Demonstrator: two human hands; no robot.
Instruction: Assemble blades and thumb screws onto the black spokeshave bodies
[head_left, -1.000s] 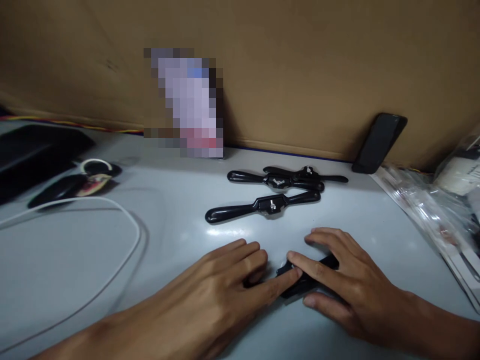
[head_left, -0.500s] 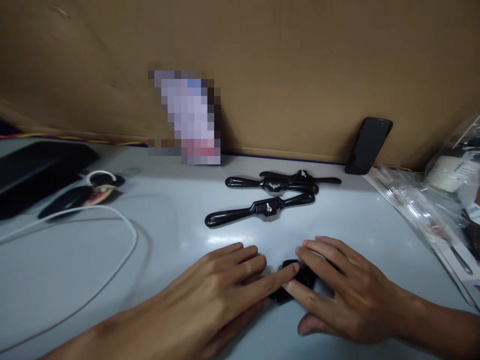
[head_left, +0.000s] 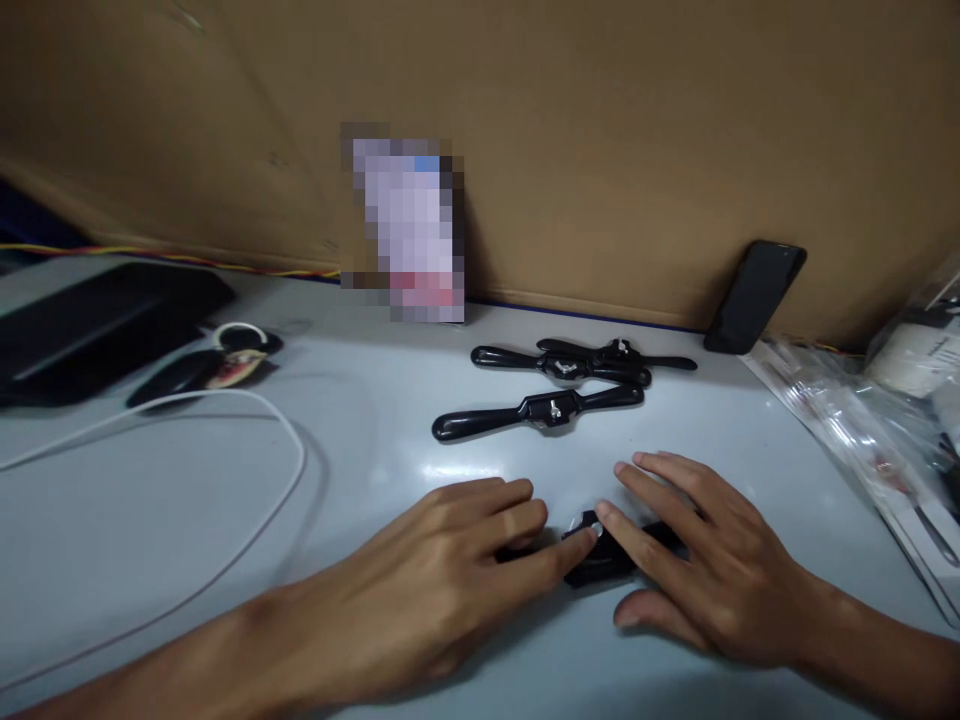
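Note:
A black spokeshave (head_left: 600, 572) lies on the table before me, its handles partly covered by my hands. My left hand (head_left: 465, 570) curls its fingers over the left handle and stretches its index finger to the small silver screw in the middle. Over the right handle, my right hand (head_left: 697, 560) is open, fingers spread and thumb apart, with its index fingertip close to that screw. Three similar tools rest farther back: a front spokeshave (head_left: 551, 408), a middle spokeshave (head_left: 562, 367) and a rear spokeshave (head_left: 621, 352), the latter two overlapping.
A black phone (head_left: 756, 297) and a pixelated object (head_left: 420, 230) lean on the cardboard wall (head_left: 600, 150). Plastic-wrapped packs (head_left: 862, 440) lie at right. At left are a white cable (head_left: 300, 455), a black case (head_left: 112, 330) and keys with a ring (head_left: 232, 365).
My right hand's fingers have spread and its index has lifted off the left fingertip, baring the silver screw. The view has shifted slightly, moving the scene right.

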